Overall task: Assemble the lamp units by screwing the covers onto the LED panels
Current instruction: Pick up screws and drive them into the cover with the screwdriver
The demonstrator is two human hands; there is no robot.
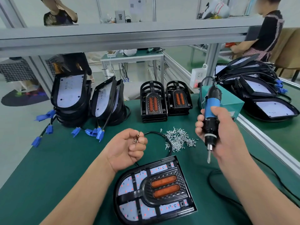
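Observation:
A lamp unit (138, 197) lies flat on the green mat near me, its black cover with two orange lenses (165, 187) sitting on the white LED panel. My left hand (128, 148) hovers above its far left corner, palm up, fingers curled round a few small screws (137, 138). My right hand (215, 132) grips a blue and black electric screwdriver (211, 114), bit pointing down, above and to the right of the unit. A loose pile of silver screws (178, 139) lies between my hands.
Two stacks of LED panels with blue connectors (73, 98) stand at the back left, two stacks of covers (153, 103) at the back middle. A teal box (230, 101) and more panels (266, 101) lie at right. Two people stand behind the frame.

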